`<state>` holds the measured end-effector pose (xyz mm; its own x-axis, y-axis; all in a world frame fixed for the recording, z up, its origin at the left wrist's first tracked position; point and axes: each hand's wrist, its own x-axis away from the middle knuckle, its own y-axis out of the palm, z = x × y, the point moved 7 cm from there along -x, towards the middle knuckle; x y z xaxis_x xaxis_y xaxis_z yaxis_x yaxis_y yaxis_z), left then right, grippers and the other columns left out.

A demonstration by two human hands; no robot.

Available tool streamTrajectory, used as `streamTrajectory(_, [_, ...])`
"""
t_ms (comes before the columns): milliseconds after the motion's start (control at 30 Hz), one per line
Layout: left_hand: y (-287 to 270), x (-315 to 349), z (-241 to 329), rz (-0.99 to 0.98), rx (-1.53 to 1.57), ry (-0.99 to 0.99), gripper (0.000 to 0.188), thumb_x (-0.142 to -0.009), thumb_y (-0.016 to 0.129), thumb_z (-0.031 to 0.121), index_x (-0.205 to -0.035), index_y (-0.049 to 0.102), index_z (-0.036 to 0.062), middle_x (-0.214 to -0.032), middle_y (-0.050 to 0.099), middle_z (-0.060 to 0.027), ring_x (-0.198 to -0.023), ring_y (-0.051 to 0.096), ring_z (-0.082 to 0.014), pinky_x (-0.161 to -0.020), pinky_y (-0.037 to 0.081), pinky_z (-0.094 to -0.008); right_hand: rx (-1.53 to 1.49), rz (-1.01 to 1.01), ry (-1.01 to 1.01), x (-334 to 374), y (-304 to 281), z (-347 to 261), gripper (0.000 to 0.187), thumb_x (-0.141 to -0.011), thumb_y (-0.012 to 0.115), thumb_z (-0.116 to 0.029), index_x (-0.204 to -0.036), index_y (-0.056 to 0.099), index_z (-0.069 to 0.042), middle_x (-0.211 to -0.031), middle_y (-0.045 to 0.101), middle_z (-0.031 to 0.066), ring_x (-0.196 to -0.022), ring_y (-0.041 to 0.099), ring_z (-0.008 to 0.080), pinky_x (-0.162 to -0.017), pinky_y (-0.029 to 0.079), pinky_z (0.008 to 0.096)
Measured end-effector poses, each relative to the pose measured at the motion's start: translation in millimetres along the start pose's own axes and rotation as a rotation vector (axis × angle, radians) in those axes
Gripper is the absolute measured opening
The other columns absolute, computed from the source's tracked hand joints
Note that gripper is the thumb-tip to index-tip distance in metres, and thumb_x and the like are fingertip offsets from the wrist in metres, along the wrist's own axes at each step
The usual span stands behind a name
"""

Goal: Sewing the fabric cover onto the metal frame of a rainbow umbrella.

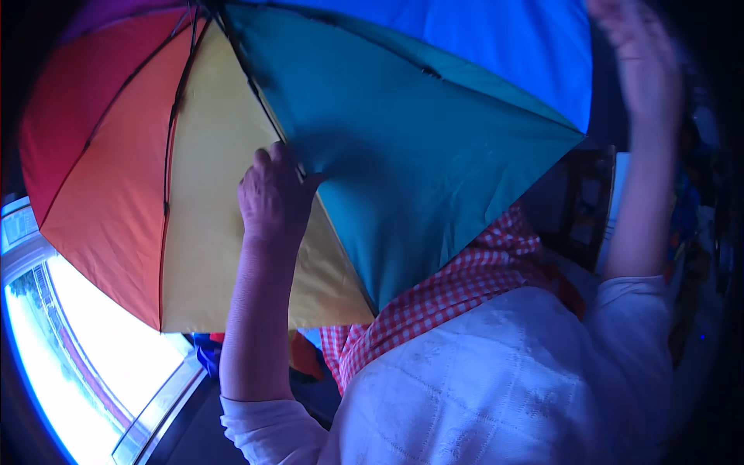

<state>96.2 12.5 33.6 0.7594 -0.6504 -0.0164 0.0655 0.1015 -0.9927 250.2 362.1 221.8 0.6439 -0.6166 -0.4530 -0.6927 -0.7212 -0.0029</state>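
A rainbow-coloured umbrella (434,124) is spread open in front of me, its inner side and dark ribs facing me. Red, orange, yellow, green and blue panels show. My left hand (275,190) is closed on a rib between the yellow and green panels, thumb pointing right. My right hand (639,62) is raised at the upper right, beside the edge of the blue panel. Its fingers look stretched out and somewhat blurred, with nothing visible in them. The umbrella's handle is out of view.
A red-and-white checked cloth (434,298) lies across my white top, partly behind the umbrella. At the lower left is a bright window (85,349) with a pale frame. Dark furniture (585,201) stands at the right. Some coloured fabric (304,356) shows below the yellow panel.
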Motion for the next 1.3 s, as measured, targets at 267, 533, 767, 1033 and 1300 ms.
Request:
streamTrajectory(267, [3, 15, -111, 0.068, -0.162, -0.431, 0.025, -0.089, 0.056, 0.027, -0.096, 0.048, 0.0041, -0.092, 0.061, -0.0193, -0.084, 0.063, -0.0405, -0.067, 0.051, -0.0483, 0.202, -0.412, 0.202, 93, 20, 137, 0.011, -0.093, 0.053, -0.009, -0.084, 0.051, -0.003, -0.074, 0.062, 0.0045, -0.074, 0.062, 0.0102, -0.068, 0.050, 0.0255])
streamTrajectory(533, [-21, 14, -56, 0.568, 0.034, -0.290, 0.024, -0.083, 0.064, 0.022, -0.092, 0.052, 0.0023, -0.091, 0.060, -0.0210, -0.072, 0.059, -0.0398, -0.071, 0.052, -0.0435, 0.352, -0.777, 0.212, 168, 86, 111, 0.005, -0.086, 0.055, 0.001, -0.086, 0.051, -0.002, -0.070, 0.060, 0.0073, -0.068, 0.062, 0.0136, -0.062, 0.049, 0.0292])
streamTrajectory(767, [37, 12, 32, -0.056, 0.578, -0.410, 0.036, -0.085, 0.059, 0.036, -0.079, 0.061, 0.0013, -0.068, 0.063, -0.0213, -0.068, 0.063, -0.0419, -0.060, 0.050, -0.0453, 0.207, -0.805, 0.314, 167, 120, 115, 0.005, -0.082, 0.057, 0.001, -0.084, 0.054, -0.003, -0.069, 0.061, 0.0075, -0.065, 0.062, 0.0138, -0.058, 0.047, 0.0287])
streamTrajectory(1033, [-15, -45, 13, 0.065, 0.881, -0.412, 0.023, -0.083, 0.065, 0.023, -0.079, 0.060, 0.0011, -0.061, 0.063, -0.0138, -0.055, 0.064, -0.0276, -0.054, 0.050, -0.0356, 0.199, -0.856, 0.651, 143, 167, 159, 0.004, -0.078, 0.057, 0.002, -0.077, 0.056, -0.002, -0.066, 0.061, 0.0054, -0.063, 0.061, 0.0107, -0.056, 0.045, 0.0266])
streamTrajectory(1300, [-29, -52, 33, -0.008, 1.038, -0.492, 0.018, -0.084, 0.067, 0.012, -0.076, 0.056, 0.0003, -0.058, 0.060, -0.0060, -0.049, 0.058, -0.0098, -0.047, 0.046, -0.0251, 0.534, -0.534, -0.102, 53, 208, 117, 0.007, -0.074, 0.060, 0.000, -0.079, 0.057, -0.005, -0.075, 0.059, 0.0104, -0.070, 0.061, 0.0285, -0.056, 0.047, 0.0365])
